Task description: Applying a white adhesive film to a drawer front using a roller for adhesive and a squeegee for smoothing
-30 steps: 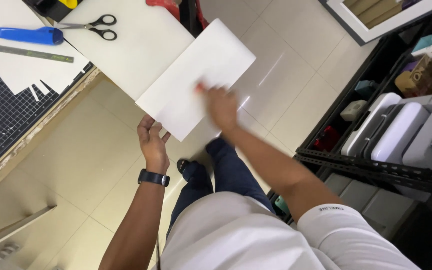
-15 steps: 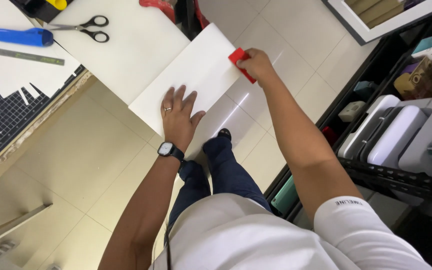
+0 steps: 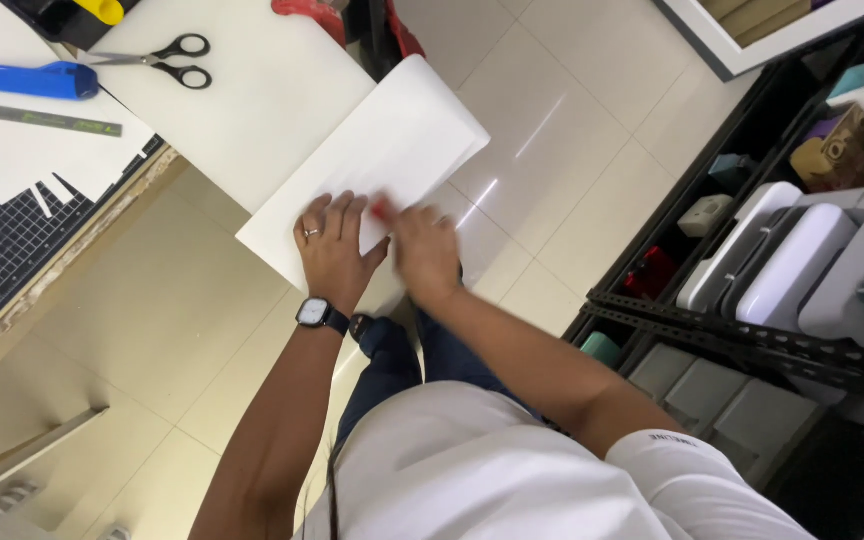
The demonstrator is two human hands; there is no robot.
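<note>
Over the table edge (image 3: 167, 165) a folded white sheet (image 3: 392, 150) juts out above the tiled floor (image 3: 572, 150). Half a second ago the right hand (image 3: 422, 250) held a small red tool (image 3: 382, 208) at the far edge; now it has swept back beside the left hand (image 3: 332, 250), blurred, grip unclear. That suggests a creasing stroke just finished. Left palm lies flat, fingers spread, pressing the sheet; scissors (image 3: 167, 62) lie untouched

Lighting: bright, even, indoor. Glare: streaked reflections on the glossy floor tiles (image 3: 552, 130), just right of the white sheet (image 3: 372, 170). Blur: right hand (image 3: 422, 250) smeared by motion; left hand (image 3: 332, 250) sharp. Shadows: soft, faint beneath the sheet.
</note>
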